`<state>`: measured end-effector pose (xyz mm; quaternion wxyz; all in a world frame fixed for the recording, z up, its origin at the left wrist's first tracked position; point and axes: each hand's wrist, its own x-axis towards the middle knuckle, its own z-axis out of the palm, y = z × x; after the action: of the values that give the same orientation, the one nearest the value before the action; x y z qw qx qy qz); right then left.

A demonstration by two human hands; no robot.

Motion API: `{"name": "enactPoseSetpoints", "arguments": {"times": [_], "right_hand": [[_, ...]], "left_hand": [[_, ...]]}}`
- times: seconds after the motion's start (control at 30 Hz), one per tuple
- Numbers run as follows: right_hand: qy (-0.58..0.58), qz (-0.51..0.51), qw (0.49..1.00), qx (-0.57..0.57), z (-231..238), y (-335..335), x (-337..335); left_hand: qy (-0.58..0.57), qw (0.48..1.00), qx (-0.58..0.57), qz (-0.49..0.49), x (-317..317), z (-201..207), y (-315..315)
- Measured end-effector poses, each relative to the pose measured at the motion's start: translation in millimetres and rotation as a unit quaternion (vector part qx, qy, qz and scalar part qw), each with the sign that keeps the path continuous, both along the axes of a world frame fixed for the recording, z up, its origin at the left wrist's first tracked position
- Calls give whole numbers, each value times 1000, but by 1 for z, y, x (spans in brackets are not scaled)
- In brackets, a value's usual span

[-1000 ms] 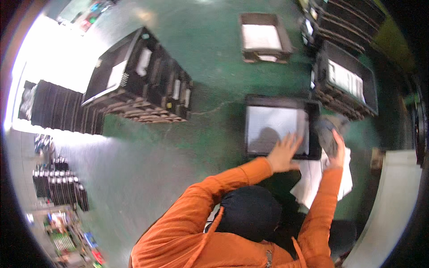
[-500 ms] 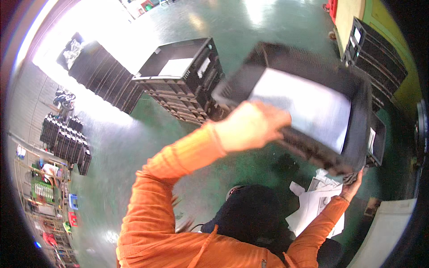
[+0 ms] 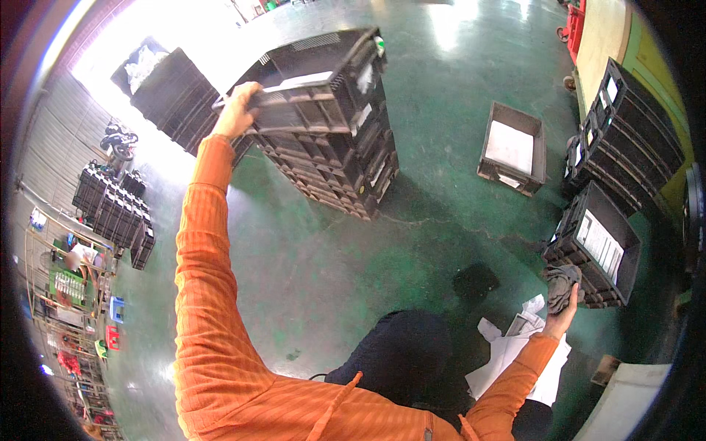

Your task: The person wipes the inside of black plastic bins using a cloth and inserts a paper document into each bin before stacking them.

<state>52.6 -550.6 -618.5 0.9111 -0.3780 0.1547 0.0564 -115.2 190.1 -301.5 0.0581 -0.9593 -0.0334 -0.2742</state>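
Note:
My left hand [image 3: 237, 112] grips the near left rim of a black plastic crate [image 3: 316, 109], which sits at the top of a tall stack of like crates [image 3: 331, 173]. White paper [image 3: 307, 79] lies inside that top crate. Over on the right, my right hand [image 3: 562, 316] is closed on a crumpled dark grey rag [image 3: 562, 285]. Beside the rag stands a tilted-looking black crate [image 3: 576, 248] with a printed sheet [image 3: 599, 246] in it. Loose white papers [image 3: 507, 360] lie on the floor under my right forearm.
A single black crate [image 3: 540, 158] with white paper inside rests on the green floor [image 3: 434, 198]. Stacked crates [image 3: 625, 136] line the right wall. More dark stacks [image 3: 173, 103] stand at the far left. A white box-like edge [image 3: 625, 404] is at lower right.
The crate that was raised in front of me is gone from there. My left hand has swung left onto the stack, which now looks taller. The right hand keeps the rag.

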Motion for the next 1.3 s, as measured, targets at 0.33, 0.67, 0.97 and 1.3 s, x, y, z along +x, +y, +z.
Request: {"name": "enactPoseSetpoints", "arguments": {"times": [0.33, 0.67, 0.97, 1.3], "right_hand": [[-10, -15, 999, -29, -13, -2, -7], [6, -6, 1000, -27, 13, -6, -17], [-116, -123, 645, -745, 30, -32, 58], [-134, 70, 297, -943, 74, -8, 140]], "left_hand": [[-7, 989, -106, 104, 17, -10, 64], [-7, 992, 32, 123, 25, 10, 99], [-125, 983, 110, -76, 63, -67, -227], [120, 964, -207, -117, 0, -217, -301]]}}
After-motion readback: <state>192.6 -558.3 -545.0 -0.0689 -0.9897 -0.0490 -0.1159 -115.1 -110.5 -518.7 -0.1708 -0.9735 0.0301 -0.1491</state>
